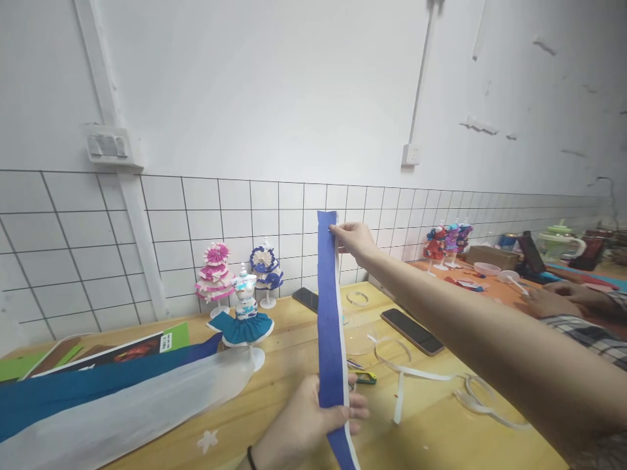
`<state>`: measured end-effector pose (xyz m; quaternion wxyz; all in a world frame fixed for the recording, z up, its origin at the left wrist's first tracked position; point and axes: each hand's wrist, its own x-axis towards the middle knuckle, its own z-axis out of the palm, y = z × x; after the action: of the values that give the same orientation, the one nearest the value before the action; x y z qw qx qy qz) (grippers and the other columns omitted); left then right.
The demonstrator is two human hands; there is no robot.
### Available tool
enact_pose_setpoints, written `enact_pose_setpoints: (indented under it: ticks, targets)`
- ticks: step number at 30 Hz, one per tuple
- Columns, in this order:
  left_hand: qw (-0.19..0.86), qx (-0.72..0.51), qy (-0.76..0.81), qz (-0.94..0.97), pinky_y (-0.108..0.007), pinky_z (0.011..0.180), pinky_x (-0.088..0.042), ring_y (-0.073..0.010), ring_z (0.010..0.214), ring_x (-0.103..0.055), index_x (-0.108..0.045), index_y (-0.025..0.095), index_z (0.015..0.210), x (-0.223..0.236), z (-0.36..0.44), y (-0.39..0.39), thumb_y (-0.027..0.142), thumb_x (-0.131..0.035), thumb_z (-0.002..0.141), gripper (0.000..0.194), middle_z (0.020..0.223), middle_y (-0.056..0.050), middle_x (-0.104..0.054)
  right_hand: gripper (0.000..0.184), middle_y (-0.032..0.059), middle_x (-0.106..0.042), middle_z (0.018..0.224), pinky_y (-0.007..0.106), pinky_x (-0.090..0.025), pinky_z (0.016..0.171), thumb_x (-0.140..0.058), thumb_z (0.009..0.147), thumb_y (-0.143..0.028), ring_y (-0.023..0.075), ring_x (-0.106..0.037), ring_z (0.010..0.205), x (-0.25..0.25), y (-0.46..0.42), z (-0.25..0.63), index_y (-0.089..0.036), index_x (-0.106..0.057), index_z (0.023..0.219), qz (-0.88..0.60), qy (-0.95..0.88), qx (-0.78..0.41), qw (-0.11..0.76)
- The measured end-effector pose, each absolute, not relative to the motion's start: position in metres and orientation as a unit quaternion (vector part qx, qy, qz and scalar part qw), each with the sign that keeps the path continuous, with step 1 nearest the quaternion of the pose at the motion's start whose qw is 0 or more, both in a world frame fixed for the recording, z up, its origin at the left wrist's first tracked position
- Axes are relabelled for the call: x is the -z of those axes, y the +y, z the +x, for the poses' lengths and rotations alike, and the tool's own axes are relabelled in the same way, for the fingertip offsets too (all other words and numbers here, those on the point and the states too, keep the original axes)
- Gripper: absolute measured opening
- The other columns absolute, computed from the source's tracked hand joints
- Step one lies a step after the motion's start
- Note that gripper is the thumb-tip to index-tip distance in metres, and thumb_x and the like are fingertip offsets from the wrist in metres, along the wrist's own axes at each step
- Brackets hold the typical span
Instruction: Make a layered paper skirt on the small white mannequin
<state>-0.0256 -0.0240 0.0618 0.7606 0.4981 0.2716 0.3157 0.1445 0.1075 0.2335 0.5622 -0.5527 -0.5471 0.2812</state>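
Observation:
A long blue strip of cloth (329, 307) with a white edge is stretched upright in front of me over the wooden table (431, 424). My right hand (353, 240) pinches its top end, arm reaching forward. Lower down, my left hand (313, 418) is closed round the strip, with fingers over the blue face. The strip's tail hangs past my left hand toward the bottom edge.
Small doll-dress models (245, 313) on stands sit at the back left beside teal and white fabric (112, 398). Two phones (412, 330), white strips (421, 375) and a small yellow tool (365, 377) lie on the table. Another person's hands (553, 297) rest at the right.

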Motion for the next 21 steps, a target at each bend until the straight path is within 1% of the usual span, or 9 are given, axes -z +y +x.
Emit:
enact_pose_setpoints:
  ticks: [6,8,11,13,15,17,19,20,21]
  targets:
    - [0.787,-0.252,0.238,0.511,-0.040,0.078,-0.049,-0.0256,0.084,-0.067,-0.056,0.011,0.103,-0.067,-0.035,-0.025,0.028,-0.079,0.058,0.054,0.089,-0.012,-0.069,0.028,0.0076,-0.057,0.113,0.039,-0.050,0.078,-0.053,0.088,-0.029,0.0198,-0.059,0.093,-0.230,0.107,0.189,-0.015,-0.053,0.113,-0.574,-0.474,-0.274,0.610]
    - [0.791,-0.237,0.242,0.509,-0.039,0.074,-0.049,-0.0254,0.079,-0.068,-0.057,0.010,0.099,-0.070,-0.036,-0.026,0.030,-0.080,0.055,0.053,0.084,-0.012,-0.069,0.029,0.0076,-0.056,0.113,0.040,-0.050,0.078,-0.053,0.088,-0.029,0.0201,-0.059,0.093,-0.222,0.101,0.209,-0.015,-0.053,0.113,-0.581,-0.442,-0.271,0.627]
    - [0.781,-0.219,0.289,0.510,-0.036,0.068,-0.049,-0.0231,0.071,-0.068,-0.058,0.011,0.086,-0.072,-0.037,-0.025,0.032,-0.081,0.052,0.046,0.073,-0.010,-0.069,0.029,0.0077,-0.056,0.113,0.040,-0.050,0.078,-0.053,0.088,-0.029,0.0201,-0.059,0.094,-0.202,0.087,0.242,-0.015,-0.053,0.114,-0.591,-0.389,-0.275,0.651]
    - [0.775,-0.197,0.301,0.520,-0.033,0.064,-0.049,-0.0211,0.067,-0.068,-0.057,0.013,0.079,-0.071,-0.038,-0.023,0.033,-0.080,0.052,0.041,0.069,-0.009,-0.070,0.028,0.0082,-0.056,0.114,0.039,-0.050,0.078,-0.053,0.088,-0.029,0.0199,-0.058,0.094,-0.184,0.076,0.264,-0.016,-0.053,0.113,-0.598,-0.352,-0.281,0.663]
    - [0.767,-0.174,0.298,0.540,-0.031,0.063,-0.049,-0.0196,0.065,-0.068,-0.057,0.013,0.079,-0.070,-0.043,-0.019,0.032,-0.079,0.053,0.039,0.069,-0.008,-0.070,0.028,0.0076,-0.056,0.114,0.040,-0.050,0.078,-0.052,0.088,-0.029,0.0199,-0.058,0.094,-0.163,0.063,0.284,-0.016,-0.053,0.114,-0.602,-0.320,-0.286,0.673]
    - [0.747,-0.158,0.311,0.566,-0.029,0.062,-0.049,-0.0187,0.064,-0.068,-0.058,0.014,0.085,-0.069,-0.050,-0.015,0.029,-0.077,0.055,0.039,0.069,-0.007,-0.071,0.028,0.0072,-0.056,0.114,0.039,-0.050,0.078,-0.052,0.088,-0.028,0.0197,-0.059,0.093,-0.143,0.047,0.302,-0.017,-0.053,0.114,-0.604,-0.297,-0.293,0.679]
    - [0.719,-0.142,0.332,0.594,-0.029,0.062,-0.050,-0.0183,0.064,-0.068,-0.059,0.015,0.085,-0.070,-0.058,-0.009,0.027,-0.074,0.057,0.034,0.070,-0.006,-0.072,0.024,0.0069,-0.057,0.111,0.036,-0.051,0.075,-0.051,0.089,-0.028,0.0181,-0.059,0.091,-0.124,0.030,0.317,-0.018,-0.055,0.110,-0.604,-0.286,-0.303,0.679]
    - [0.701,-0.130,0.338,0.615,-0.029,0.064,-0.050,-0.0183,0.066,-0.068,-0.060,0.015,0.082,-0.072,-0.062,-0.007,0.025,-0.073,0.058,0.029,0.072,-0.005,-0.072,0.017,0.0075,-0.059,0.107,0.028,-0.050,0.074,-0.050,0.090,-0.026,0.0160,-0.060,0.090,-0.116,0.021,0.322,-0.020,-0.060,0.102,-0.603,-0.287,-0.314,0.675]
    - [0.680,-0.122,0.339,0.639,-0.029,0.067,-0.050,-0.0185,0.069,-0.068,-0.061,0.015,0.080,-0.073,-0.066,-0.004,0.023,-0.070,0.059,0.024,0.075,-0.005,-0.073,0.014,0.0070,-0.062,0.099,0.025,-0.050,0.069,-0.050,0.090,-0.025,0.0135,-0.061,0.083,-0.108,0.012,0.327,-0.018,-0.062,0.094,-0.602,-0.288,-0.318,0.673]
